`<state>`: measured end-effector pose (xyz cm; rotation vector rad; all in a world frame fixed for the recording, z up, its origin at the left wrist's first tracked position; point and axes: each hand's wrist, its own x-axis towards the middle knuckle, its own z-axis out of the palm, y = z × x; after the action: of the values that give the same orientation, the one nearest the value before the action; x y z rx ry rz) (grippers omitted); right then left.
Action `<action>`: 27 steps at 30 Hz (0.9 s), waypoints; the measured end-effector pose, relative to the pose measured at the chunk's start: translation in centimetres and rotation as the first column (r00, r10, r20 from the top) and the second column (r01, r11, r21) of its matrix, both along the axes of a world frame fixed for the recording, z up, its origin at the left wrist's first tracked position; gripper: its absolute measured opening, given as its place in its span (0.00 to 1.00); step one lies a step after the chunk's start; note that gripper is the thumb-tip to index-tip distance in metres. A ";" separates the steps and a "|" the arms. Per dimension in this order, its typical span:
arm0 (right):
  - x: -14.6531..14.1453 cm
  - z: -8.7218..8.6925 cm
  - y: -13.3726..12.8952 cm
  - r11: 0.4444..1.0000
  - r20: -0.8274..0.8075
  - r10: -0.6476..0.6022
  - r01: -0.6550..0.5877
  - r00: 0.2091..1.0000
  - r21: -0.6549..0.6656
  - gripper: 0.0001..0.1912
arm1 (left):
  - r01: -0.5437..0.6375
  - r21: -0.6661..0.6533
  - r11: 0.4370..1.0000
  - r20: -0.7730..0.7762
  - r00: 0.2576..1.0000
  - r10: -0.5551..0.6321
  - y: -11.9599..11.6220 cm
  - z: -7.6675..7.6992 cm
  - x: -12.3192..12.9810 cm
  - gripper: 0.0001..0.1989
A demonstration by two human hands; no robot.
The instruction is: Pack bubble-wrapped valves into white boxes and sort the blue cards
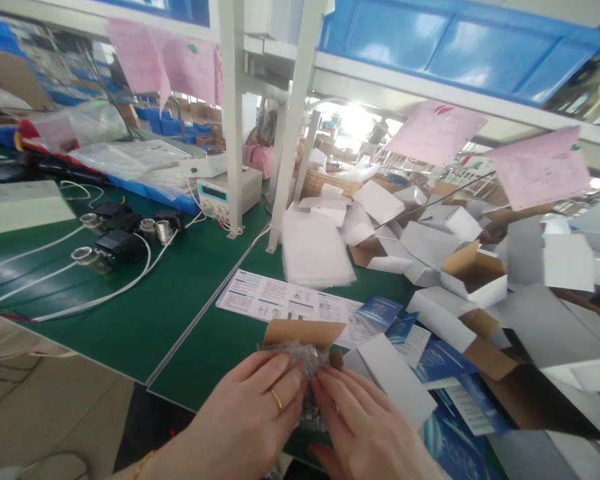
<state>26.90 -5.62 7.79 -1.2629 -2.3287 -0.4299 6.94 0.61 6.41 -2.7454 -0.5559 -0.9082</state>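
Near the bottom centre, my left hand (260,400) and my right hand (353,413) press in from both sides on a bundle in clear bubble wrap (307,360). What the wrap contains cannot be made out. My left fingers, one with a gold ring, are closed on the wrap, and my right fingers are bent around its other side. Right behind the bundle stands a small open box (305,332), its brown inner flap raised. A printed instruction sheet (265,297) lies behind the box on the green table.
Open white boxes (475,273) pile up on the right, beside blue booklets (440,360). Clear plastic bags (315,250) lie behind the sheet. Metal valves with black housings (120,245), white cables and a power supply (215,200) stand left. Shelf posts (235,120) rise behind.
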 end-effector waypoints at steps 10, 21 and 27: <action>-1.0 -3.2 -0.3 0.981 -0.154 -0.014 -0.016 0.988 -0.192 0.14 | -0.058 -0.101 0.993 -0.070 0.996 0.051 -1.4 -4.0 1.2 0.17; -0.7 -6.1 0.5 0.846 -0.884 -0.406 -0.270 0.231 -0.459 0.23 | -0.074 -0.432 0.899 0.376 0.891 0.254 -1.6 -2.9 -6.5 0.18; -3.2 -5.5 2.2 0.641 -0.746 -0.666 -0.494 0.022 -0.587 0.32 | 0.172 -0.464 0.869 0.329 0.944 -0.011 0.0 -5.7 -5.3 0.20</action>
<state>23.68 -3.37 2.27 -1.2766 -0.8740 1.3537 1.59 0.58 0.72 -3.1068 -0.8128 -1.4241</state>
